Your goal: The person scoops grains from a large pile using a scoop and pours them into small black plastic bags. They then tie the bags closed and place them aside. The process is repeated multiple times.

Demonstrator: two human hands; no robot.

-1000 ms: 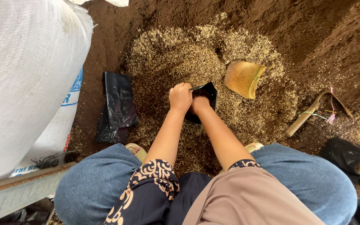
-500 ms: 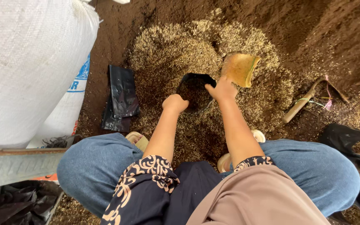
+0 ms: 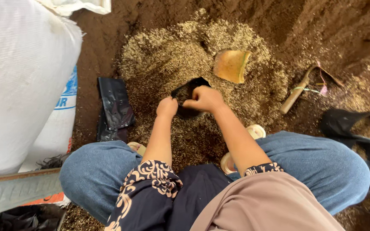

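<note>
Item: small black plastic bag (image 3: 188, 96), mouth open, held upright on the heap of husk-and-soil mix (image 3: 180, 55) at the middle of the floor, just in front of the person's knees.

Left hand (image 3: 167, 107): fingers closed on the bag's near-left rim.

Right hand (image 3: 205, 98): fingers curled shut over the right rim, pinching the edge.

Change noted: half a second ago the right hand reached out toward the yellow scoop (image 3: 231, 65) with the bag lifted alongside it; it is now back at the bag and both hands have drawn closer to the knees. The scoop lies on the heap, apart from both hands, just beyond the bag to the right. Judged meaning: the scoop was not picked up; work at present is on the bag's mouth.

Surroundings: flat black bags (image 3: 114, 109) on the floor to the left; large white sack (image 3: 22, 77) at the left edge; wooden-handled tool (image 3: 298, 90) to the right; dark bag (image 3: 356, 128) at the right edge.
</note>
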